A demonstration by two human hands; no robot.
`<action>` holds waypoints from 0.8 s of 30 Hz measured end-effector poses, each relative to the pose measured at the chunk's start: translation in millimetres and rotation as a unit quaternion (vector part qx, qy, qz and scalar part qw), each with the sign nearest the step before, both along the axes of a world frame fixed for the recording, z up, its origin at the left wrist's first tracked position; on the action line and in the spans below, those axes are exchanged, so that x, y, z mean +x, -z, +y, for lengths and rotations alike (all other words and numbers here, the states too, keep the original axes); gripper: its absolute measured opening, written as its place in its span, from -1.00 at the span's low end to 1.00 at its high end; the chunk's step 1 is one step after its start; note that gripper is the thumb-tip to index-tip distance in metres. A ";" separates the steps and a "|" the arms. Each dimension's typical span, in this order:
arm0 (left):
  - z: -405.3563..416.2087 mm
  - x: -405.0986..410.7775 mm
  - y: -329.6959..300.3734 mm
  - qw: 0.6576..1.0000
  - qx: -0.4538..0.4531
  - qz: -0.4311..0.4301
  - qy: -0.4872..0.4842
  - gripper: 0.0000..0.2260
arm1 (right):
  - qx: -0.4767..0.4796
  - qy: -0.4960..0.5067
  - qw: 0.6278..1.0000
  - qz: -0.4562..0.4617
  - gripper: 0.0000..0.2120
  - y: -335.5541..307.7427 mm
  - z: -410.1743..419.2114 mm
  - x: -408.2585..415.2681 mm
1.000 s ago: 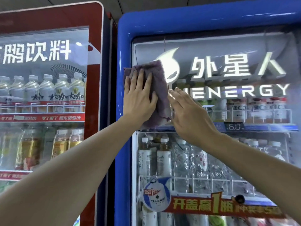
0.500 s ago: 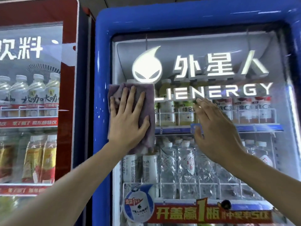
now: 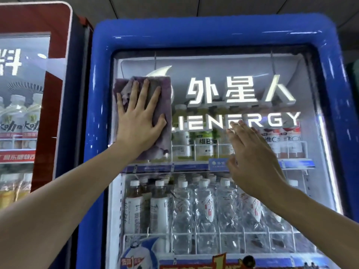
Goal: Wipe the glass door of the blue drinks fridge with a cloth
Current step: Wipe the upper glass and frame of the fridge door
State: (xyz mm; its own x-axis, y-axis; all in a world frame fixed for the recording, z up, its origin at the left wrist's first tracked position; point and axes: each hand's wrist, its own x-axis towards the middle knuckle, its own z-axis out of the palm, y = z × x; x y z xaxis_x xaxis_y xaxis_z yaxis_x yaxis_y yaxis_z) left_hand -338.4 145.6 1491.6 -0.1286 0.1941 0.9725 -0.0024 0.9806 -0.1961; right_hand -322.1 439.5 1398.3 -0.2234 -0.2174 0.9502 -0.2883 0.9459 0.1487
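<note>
Blue fridge [image 3: 101, 133] glass: left hand [image 3: 138, 121], flat, moved cloth [image 3: 165, 105] higher; right hand [image 3: 252, 158] open.

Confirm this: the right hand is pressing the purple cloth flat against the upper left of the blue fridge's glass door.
Wrong hand. The head view shows the left hand pressing the purple cloth there; the right hand holds no cloth.

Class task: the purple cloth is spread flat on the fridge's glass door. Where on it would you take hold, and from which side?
Judging from its pose, take the cloth at its free right edge, coming from the right. The left hand presses flat on its middle, the blue frame borders its left, and the right hand is open nearby for the grip.
</note>
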 end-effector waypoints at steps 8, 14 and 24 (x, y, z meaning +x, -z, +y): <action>18.5 -0.6 80.6 0.996 -0.082 -0.022 0.012 -0.31 | 0.012 0.029 0.999 0.011 -0.42 -0.2 -0.4 -6.5; 23.1 -2.1 29.6 0.994 -0.105 -0.023 0.004 -0.29 | 0.031 0.041 0.998 0.027 -0.43 0.4 3.2 -11.0; 65.3 -10.0 20.0 0.997 -0.074 0.011 0.029 -0.31 | 0.052 0.031 0.998 0.030 -0.44 -1.3 12.0 -13.0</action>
